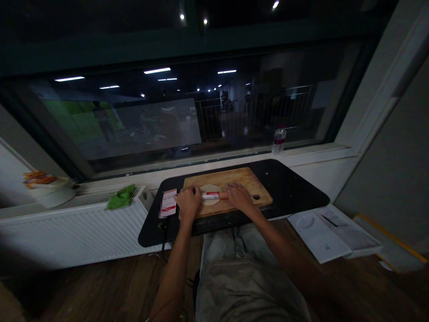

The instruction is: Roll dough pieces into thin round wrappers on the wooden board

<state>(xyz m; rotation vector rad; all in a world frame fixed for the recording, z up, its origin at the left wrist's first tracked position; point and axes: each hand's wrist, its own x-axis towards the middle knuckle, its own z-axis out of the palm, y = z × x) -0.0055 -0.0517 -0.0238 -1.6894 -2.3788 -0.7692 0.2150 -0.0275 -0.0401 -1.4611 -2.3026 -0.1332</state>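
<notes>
A wooden rolling pin [223, 195] with a red and white label lies across a flat, pale round of dough [210, 189]. The dough rests on a wooden cutting board [244, 176]. At the pin's left end, my left hand [188, 201] is closed around it. Over the right part of the pin sits my right hand [238, 197], its fingers bent down onto the wood. Parts of the pin and of the dough are hidden under my hands.
The board lies on a black table [291, 188] below a window. A red and white paper packet [168, 203] is left of the board. A green cloth [121, 197] lies on the radiator [110, 228]. A bottle [279, 141] stands on the sill; an open white box [335, 230] is at right.
</notes>
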